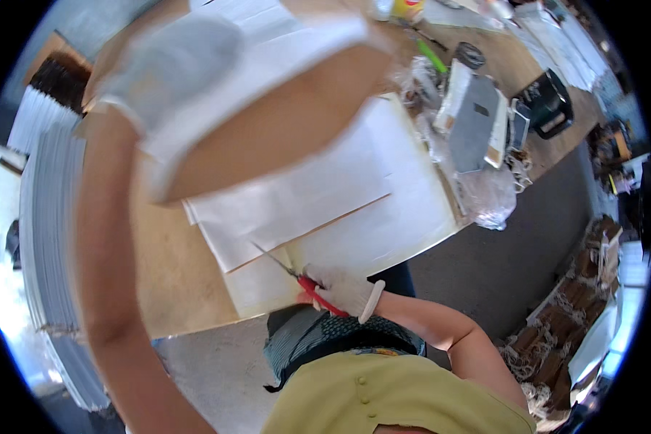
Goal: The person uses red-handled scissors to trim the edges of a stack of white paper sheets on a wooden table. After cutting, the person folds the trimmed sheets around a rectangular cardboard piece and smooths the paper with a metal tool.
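Sheet (pixel 282 119) partly hides papers (pixel 304 206); clear plastic (pixel 488 194) rightward; right hand (pixel 336 288) closed round scissors (pixel 309 283); left hand (pixel 177 61) grip unclear.

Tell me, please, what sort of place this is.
Probably a paper-goods workshop: a tall stack of flat grey-white sheets, brown bundles with white cords, and red-handled metal scissors in the white-gloved right hand.

A: What's seen in the b/g?
B: Grey flr (pixel 517 260) is partly hidden by a tan wooden tbl (pixel 177 267).
A: How's it lit?
B: Bright glare (pixel 3 307) is seen far L & lower R; src can't be told.
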Demonstrator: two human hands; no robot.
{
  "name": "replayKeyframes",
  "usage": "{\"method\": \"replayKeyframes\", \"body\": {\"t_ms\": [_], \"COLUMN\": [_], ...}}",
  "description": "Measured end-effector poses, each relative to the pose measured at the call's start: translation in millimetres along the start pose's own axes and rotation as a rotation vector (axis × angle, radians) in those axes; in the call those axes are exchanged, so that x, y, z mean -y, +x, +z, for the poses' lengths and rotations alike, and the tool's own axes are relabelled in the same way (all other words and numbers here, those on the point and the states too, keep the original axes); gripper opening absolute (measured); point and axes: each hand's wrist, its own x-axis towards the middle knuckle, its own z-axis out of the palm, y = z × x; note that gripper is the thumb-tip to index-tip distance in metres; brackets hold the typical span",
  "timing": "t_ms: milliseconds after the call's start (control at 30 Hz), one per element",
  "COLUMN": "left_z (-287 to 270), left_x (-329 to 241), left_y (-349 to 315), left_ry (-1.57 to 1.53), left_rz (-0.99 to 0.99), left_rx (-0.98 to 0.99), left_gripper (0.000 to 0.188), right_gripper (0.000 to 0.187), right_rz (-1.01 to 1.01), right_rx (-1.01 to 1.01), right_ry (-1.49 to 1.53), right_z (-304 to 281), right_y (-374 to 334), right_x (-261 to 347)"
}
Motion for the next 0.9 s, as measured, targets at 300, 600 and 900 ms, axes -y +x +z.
{"method": "replayKeyframes", "body": {"t_ms": [300, 600, 900], "left_z": [-52.5, 30.7, 44.0], "left_x": [-23.5, -96.0, -118.1], "left_y": [40.4, -126.5, -200.6], "left_ry": [-0.089, -0.354, -0.307], "left_rz": [0.062, -0.189, -0.061], "left_rx": [-0.338, 0.305, 0.286], "left_gripper": [0.027, 0.032, 0.064], "right_gripper": [0.029, 0.050, 0.093], "right_rz": [-0.136, -0.017, -0.213], "right_rx": [-0.336, -1.254, -0.946], "right_ry": [-0.432, -0.523, -0.895], "right_z": [-18.2, -126.4, -108.4], "right_y": [-38.1, -57.7, -17.8], "right_x": [-22.8, -49.5, -36.9]}}
